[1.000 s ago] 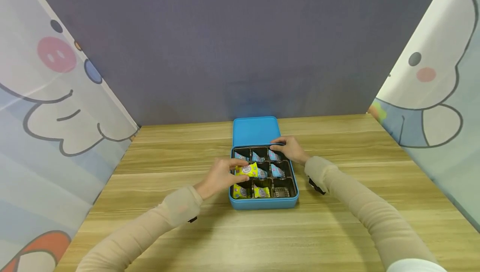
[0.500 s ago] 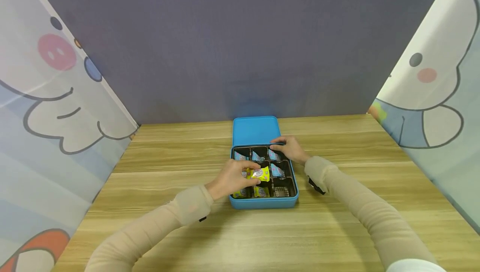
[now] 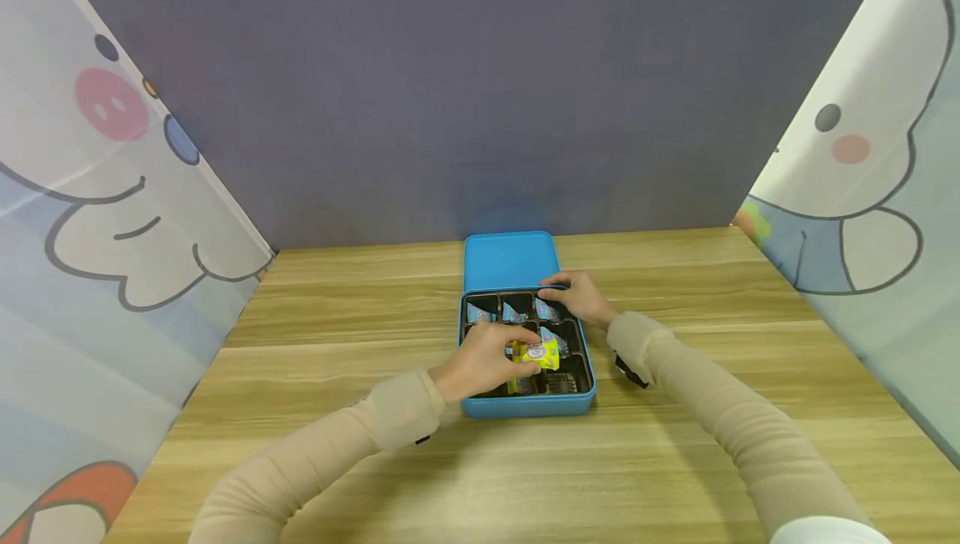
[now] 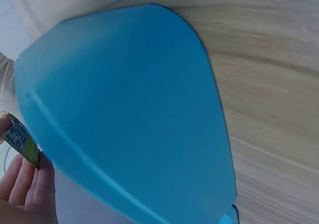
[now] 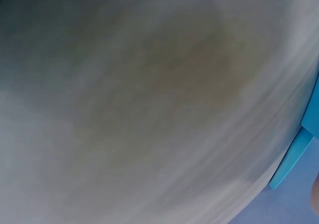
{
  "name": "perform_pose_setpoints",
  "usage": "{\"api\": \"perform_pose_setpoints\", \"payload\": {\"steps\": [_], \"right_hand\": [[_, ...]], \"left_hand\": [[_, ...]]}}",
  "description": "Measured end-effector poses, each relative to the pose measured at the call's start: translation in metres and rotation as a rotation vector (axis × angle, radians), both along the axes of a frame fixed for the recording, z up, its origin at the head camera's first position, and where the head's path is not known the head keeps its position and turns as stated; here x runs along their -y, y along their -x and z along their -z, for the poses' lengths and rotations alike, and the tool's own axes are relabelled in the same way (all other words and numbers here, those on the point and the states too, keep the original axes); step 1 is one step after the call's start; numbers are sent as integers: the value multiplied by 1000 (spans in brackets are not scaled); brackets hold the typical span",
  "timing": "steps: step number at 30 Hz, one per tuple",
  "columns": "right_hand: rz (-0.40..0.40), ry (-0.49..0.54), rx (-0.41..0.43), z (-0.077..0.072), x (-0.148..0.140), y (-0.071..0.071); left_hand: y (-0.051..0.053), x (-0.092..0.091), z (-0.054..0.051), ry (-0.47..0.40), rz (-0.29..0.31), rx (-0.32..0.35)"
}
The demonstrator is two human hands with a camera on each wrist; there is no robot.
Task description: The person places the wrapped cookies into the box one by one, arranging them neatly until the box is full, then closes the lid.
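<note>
Between thumb and fingers my left hand [image 3: 483, 358] pinches a yellow wrapped candy [image 3: 542, 353], held just above the front right part of a blue box [image 3: 528, 407]. A dark tray divides the box into several compartments. Blue wrapped candies [image 3: 514, 314] lie in the back row, and another sits in the middle right compartment. Part of a yellow candy [image 3: 519, 386] shows in the front middle compartment; my left hand hides the compartments to its left. My right hand [image 3: 583, 297] rests on the box's back right corner. In the left wrist view the pinched candy [image 4: 21, 140] is at the left edge.
The blue lid [image 3: 512, 262] lies folded back behind the box. Wood-grain table [image 3: 337, 319] surrounds the box. A dark panel [image 3: 480, 94] rises at the table's back, with cartoon-printed walls [image 3: 82, 236] on both sides.
My left hand has moved to the right across the box, carrying the yellow candy from the left compartments to the front right. My right hand has stayed on the box's corner.
</note>
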State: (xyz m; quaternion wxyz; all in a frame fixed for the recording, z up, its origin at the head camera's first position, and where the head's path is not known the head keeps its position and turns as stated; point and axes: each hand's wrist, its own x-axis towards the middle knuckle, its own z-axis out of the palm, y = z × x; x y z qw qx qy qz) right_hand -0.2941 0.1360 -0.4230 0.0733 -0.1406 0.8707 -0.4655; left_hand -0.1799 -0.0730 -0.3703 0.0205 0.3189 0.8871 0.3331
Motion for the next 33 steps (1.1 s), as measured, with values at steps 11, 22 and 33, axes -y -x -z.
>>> {"api": "perform_pose_setpoints", "payload": {"steps": [11, 22, 33], "right_hand": [[-17, -3, -11, 1, 1, 1], [-23, 9, -23, 2, 0, 2], [-19, 14, -24, 4, -1, 2]], "left_hand": [[1, -18, 11, 99, 17, -88], [1, -31, 16, 194, 59, -104], [-3, -38, 14, 220, 83, -106]]}}
